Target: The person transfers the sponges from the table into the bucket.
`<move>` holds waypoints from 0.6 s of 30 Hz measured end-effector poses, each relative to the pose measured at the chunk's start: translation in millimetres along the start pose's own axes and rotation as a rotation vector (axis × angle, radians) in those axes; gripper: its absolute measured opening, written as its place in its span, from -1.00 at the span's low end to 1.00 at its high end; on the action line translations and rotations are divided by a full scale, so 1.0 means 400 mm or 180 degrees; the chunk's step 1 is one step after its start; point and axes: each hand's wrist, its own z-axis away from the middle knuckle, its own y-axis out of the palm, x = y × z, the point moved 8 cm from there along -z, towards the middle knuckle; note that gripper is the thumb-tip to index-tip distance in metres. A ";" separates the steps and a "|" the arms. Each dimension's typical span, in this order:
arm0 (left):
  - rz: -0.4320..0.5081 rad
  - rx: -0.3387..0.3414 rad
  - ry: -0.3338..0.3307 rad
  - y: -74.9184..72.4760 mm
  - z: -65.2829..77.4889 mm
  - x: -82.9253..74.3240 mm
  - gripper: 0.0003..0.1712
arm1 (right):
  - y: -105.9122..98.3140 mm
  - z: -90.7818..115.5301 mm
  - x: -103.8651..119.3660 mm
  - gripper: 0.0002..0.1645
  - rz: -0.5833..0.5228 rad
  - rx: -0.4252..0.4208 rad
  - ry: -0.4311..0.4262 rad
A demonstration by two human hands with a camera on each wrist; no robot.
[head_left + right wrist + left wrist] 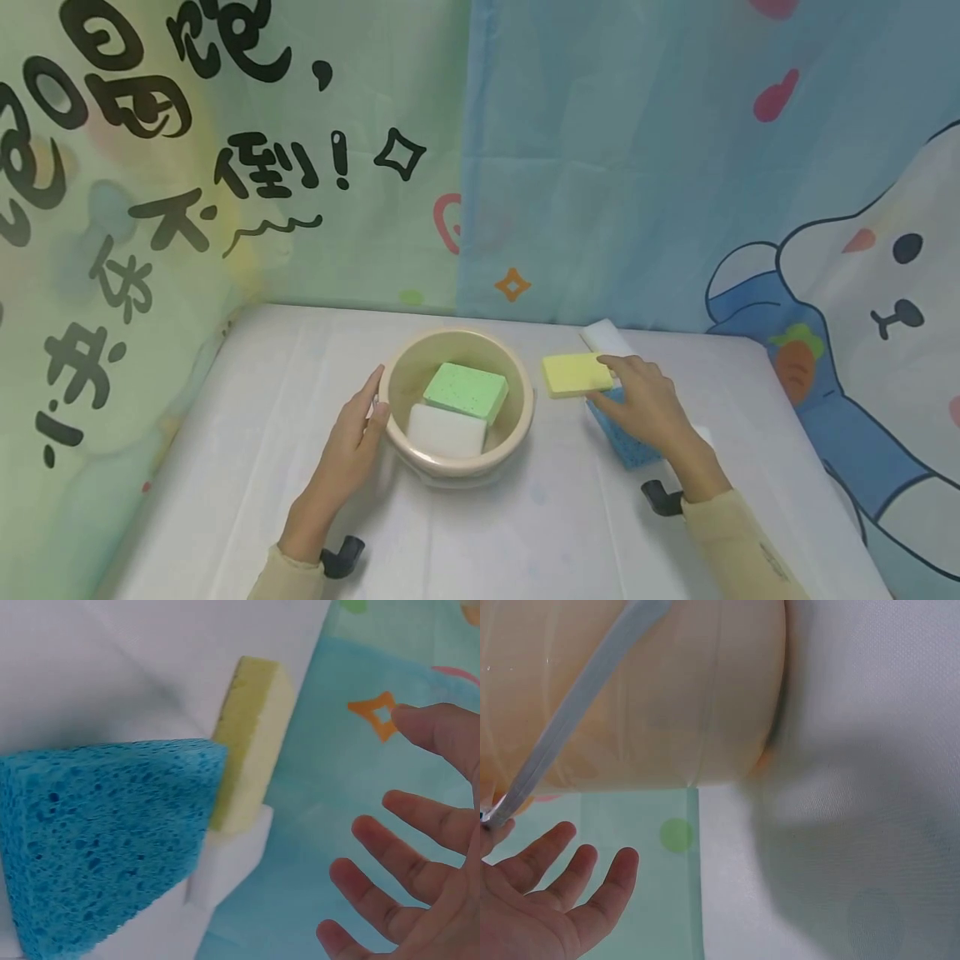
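Several lines of black lettering [165,204] cover the pale green cloth [352,242] at far left. The left hand [351,446] is at the left side of a cream bucket [465,467], its fingers loosely spread, one tip by the grey handle [581,712]. The bucket stands on the white bench [300,358]; inside, a white sponge [446,431] lies in front of a green sponge [465,390]. Right of the bucket, a yellow sponge [573,375] rests between a white block [603,335] and a blue sponge [628,440]. The right hand [648,404] hovers over its right end, fingers spread and, in the right wrist view, looking clear of it. A cartoon animal [847,267] decorates the blue cloth [600,208] at far right.
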 end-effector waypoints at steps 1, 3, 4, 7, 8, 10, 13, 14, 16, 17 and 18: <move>0.0006 0.0001 0.0002 0.000 0.000 0.000 -0.38 | 0.004 -0.004 -0.004 -0.26 0.0006 0.0009 0.0016; 0.0009 -0.0005 -0.0002 -0.001 -0.001 -0.002 -0.38 | 0.012 -0.012 -0.012 -0.25 0.0011 0.0025 0.0012; 0.0004 -0.0008 -0.0007 -0.002 -0.001 -0.002 -0.38 | 0.016 -0.016 -0.016 -0.24 0.0016 0.0032 -0.0008; -0.0008 -0.0016 0.0001 -0.003 -0.001 -0.002 -0.38 | 0.029 -0.033 -0.025 -0.24 0.0056 0.0055 -0.0090; -0.0006 -0.0015 0.0005 -0.003 -0.002 -0.003 -0.38 | 0.034 -0.040 -0.030 -0.23 0.0065 0.0074 -0.0106; -0.0011 -0.0014 0.0013 -0.003 -0.003 -0.001 -0.38 | 0.045 -0.055 -0.043 -0.23 0.0088 0.0114 -0.0102; -0.0028 -0.0012 0.0009 -0.001 -0.003 0.000 -0.38 | 0.063 -0.075 -0.069 -0.22 0.0047 0.0196 0.0008; -0.0038 -0.0012 0.0009 -0.001 -0.003 0.001 -0.38 | 0.069 -0.081 -0.080 -0.22 0.0030 0.0223 0.0048; -0.0047 -0.0021 0.0007 -0.001 -0.002 0.001 -0.38 | 0.080 -0.092 -0.098 -0.20 0.0008 0.0275 0.0118; -0.0048 -0.0023 0.0011 -0.001 -0.002 0.001 -0.38 | 0.085 -0.097 -0.106 -0.19 0.0005 0.0309 0.0146; -0.0050 -0.0025 0.0017 -0.001 -0.002 0.002 -0.38 | 0.090 -0.101 -0.111 -0.17 -0.0012 0.0353 0.0166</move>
